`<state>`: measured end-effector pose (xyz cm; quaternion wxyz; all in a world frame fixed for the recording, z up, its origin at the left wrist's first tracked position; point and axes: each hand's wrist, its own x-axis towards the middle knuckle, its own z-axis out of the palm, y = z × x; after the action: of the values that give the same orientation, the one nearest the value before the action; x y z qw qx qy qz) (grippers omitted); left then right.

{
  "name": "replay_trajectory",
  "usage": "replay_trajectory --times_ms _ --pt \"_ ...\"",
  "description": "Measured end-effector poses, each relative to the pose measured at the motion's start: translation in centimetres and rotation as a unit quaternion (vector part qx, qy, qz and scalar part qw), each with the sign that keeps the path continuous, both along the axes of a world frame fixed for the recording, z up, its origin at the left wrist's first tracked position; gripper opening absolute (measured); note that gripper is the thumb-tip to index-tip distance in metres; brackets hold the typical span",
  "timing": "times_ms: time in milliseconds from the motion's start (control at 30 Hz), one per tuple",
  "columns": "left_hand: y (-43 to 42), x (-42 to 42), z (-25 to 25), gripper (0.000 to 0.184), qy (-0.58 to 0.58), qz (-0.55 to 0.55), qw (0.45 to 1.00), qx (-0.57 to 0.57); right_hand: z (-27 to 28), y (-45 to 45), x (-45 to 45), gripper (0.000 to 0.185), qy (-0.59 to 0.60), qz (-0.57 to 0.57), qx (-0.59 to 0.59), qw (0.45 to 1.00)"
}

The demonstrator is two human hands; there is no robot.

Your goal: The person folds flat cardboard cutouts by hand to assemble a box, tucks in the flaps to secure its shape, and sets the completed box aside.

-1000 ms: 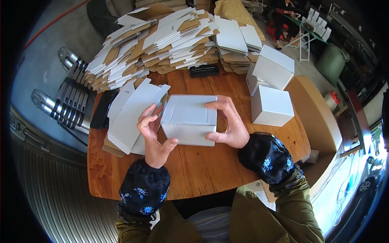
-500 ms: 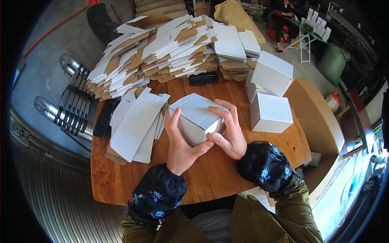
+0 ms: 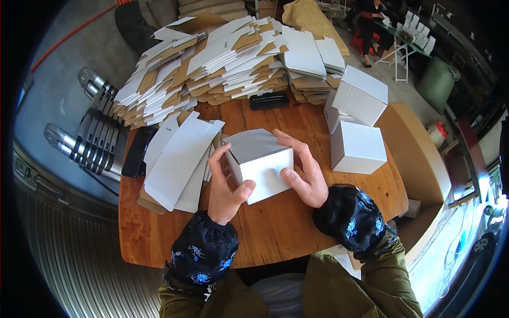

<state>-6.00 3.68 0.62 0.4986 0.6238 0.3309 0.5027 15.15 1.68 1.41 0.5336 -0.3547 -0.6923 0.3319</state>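
A white cardboard box (image 3: 263, 167) sits between my two hands above the middle of the wooden table. Its top panel looks closed and lies in shade, while a plain side faces me. My left hand (image 3: 227, 190) grips the left side, fingers behind and thumb at the lower front edge. Against the right side presses my right hand (image 3: 305, 172), its thumb on the front face and its fingers along the top right edge. Just left of the held box lie several flat white carton blanks (image 3: 177, 161).
A tall pile of flat cartons (image 3: 212, 63) covers the table's back. Folded white boxes (image 3: 359, 147) stand at the right, one tilted on top. A black case (image 3: 269, 100) lies before the pile. Beside the table stands a large brown carton (image 3: 419, 153). A person (image 3: 368, 26) sits far back.
The box has turned and tipped in my hands, so a broad side now faces me. My left thumb has drawn back from my right one, to the box's left front.
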Motion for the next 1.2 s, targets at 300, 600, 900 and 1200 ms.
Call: replay_trajectory --times_ms 300,600,900,1200 --pt "0.3 -0.5 -0.8 0.083 0.091 -0.007 0.991 0.099 -1.2 0.4 -0.2 0.045 -0.012 0.031 0.045 0.998" --pt "0.4 -0.9 -0.1 0.077 0.099 0.032 0.992 0.076 0.4 0.2 -0.7 0.085 -0.213 -0.091 0.205 0.951" --pt "0.3 -0.9 0.8 0.098 0.025 0.006 0.998 0.058 0.4 0.2 -0.4 0.095 -0.216 -0.137 0.180 0.950" --pt "0.2 -0.3 -0.4 0.088 -0.033 -0.026 0.997 -0.072 -0.5 0.5 -0.1 0.082 0.136 0.001 -0.137 0.981"
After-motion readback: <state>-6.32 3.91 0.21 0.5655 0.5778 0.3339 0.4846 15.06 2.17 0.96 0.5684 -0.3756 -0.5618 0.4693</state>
